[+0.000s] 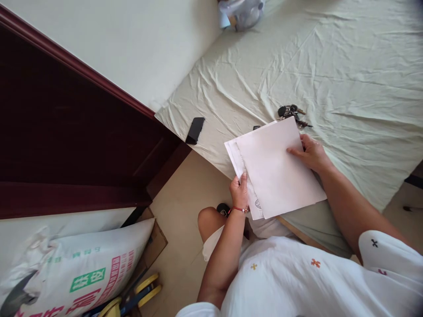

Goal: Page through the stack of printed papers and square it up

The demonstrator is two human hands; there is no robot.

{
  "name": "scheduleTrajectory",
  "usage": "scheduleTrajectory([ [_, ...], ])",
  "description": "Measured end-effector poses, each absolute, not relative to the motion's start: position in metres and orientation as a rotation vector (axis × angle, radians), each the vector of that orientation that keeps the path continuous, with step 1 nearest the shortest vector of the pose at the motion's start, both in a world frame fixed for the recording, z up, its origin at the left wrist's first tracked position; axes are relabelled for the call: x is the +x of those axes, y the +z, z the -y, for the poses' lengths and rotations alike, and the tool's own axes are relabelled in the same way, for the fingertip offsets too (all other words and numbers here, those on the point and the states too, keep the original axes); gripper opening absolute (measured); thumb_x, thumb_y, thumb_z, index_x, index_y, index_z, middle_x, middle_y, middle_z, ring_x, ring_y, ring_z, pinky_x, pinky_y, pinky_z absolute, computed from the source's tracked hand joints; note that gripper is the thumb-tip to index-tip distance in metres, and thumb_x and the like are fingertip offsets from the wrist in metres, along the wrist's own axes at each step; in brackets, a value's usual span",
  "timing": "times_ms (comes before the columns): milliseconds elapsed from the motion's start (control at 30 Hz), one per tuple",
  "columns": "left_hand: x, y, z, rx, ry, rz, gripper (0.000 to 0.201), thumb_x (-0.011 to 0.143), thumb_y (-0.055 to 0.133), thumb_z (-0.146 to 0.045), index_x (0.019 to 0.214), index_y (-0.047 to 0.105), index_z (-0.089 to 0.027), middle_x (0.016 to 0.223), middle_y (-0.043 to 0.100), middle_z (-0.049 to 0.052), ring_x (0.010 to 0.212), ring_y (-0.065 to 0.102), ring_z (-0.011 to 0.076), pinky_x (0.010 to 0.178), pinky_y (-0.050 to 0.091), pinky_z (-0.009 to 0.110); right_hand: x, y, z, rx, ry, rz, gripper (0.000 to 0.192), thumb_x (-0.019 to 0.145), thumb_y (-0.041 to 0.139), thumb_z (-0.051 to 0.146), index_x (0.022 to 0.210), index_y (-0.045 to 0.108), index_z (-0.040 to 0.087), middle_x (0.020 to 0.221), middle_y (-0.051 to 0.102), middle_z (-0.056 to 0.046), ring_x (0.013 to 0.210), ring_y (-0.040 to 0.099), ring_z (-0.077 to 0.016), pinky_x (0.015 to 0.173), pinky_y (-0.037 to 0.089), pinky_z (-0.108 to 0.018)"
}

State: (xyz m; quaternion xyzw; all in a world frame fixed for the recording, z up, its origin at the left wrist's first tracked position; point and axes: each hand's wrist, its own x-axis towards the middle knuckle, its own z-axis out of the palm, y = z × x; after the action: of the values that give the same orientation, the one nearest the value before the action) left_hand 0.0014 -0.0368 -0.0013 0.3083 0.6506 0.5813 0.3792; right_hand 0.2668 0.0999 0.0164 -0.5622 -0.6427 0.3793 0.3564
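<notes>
A small stack of white paper sheets (pixel 274 167) is held in front of me, tilted, over the near edge of the cloth-covered surface. The top sheet is blank; a sheet beneath sticks out on the left and shows print and a round stamp. My left hand (pixel 239 190) grips the left edge with the thumb on top. At the right edge, my right hand (pixel 312 153) pinches the sheets, thumb on the top face and the other fingers partly hidden. Just beyond the paper lies a bunch of keys (pixel 292 112), close to my right hand.
A black flat object (pixel 195 130) lies near the corner of the pale green cloth (pixel 346 79). A clear plastic container (pixel 243 15) stands at the back by the wall. At left are a dark red door (pixel 66 114), a printed white sack (pixel 89 264) and a yellow-wheeled object (pixel 148 290).
</notes>
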Motion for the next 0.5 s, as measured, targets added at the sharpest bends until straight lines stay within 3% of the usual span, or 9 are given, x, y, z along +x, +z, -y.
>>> scheduleTrajectory([
  [67, 0.0016, -0.0001, 0.0369, 0.774, 1.486, -1.668, 0.052, 0.082, 0.078, -0.068, 0.094, 0.079, -0.018, 0.093, 0.079, 0.005, 0.092, 0.071, 0.0211, 0.086, 0.054, 0.03, 0.2652, 0.0164, -0.099, -1.444, 1.1, 1.577, 0.039, 0.077, 0.084, 0.043, 0.111, 0.074, 0.025, 0.093, 0.078, -0.004, 0.077, 0.07, -0.0242, 0.059, 0.055, -0.032],
  [200, 0.0015, -0.0005, 0.0383, 0.698, 1.493, -1.653, 0.052, 0.083, 0.076, -0.071, 0.087, 0.074, -0.018, 0.08, 0.073, 0.002, 0.088, 0.069, 0.0204, 0.082, 0.053, 0.029, 0.2628, 0.0181, -0.0967, -1.391, 1.341, 1.454, 0.028, 0.078, 0.082, 0.047, 0.095, 0.079, 0.025, 0.083, 0.077, -0.002, 0.064, 0.068, -0.0213, 0.052, 0.053, -0.03],
  [500, 0.0071, 0.0022, 0.0391, 0.599, 1.545, -1.623, 0.054, 0.083, 0.073, -0.073, 0.082, 0.071, -0.019, 0.076, 0.069, 0.002, 0.091, 0.069, 0.0217, 0.083, 0.054, 0.03, 0.2626, 0.0149, -0.0975, -1.447, 1.054, 1.536, 0.018, 0.082, 0.076, 0.044, 0.087, 0.081, 0.027, 0.074, 0.072, 0.001, 0.067, 0.065, -0.0207, 0.052, 0.048, -0.027],
])
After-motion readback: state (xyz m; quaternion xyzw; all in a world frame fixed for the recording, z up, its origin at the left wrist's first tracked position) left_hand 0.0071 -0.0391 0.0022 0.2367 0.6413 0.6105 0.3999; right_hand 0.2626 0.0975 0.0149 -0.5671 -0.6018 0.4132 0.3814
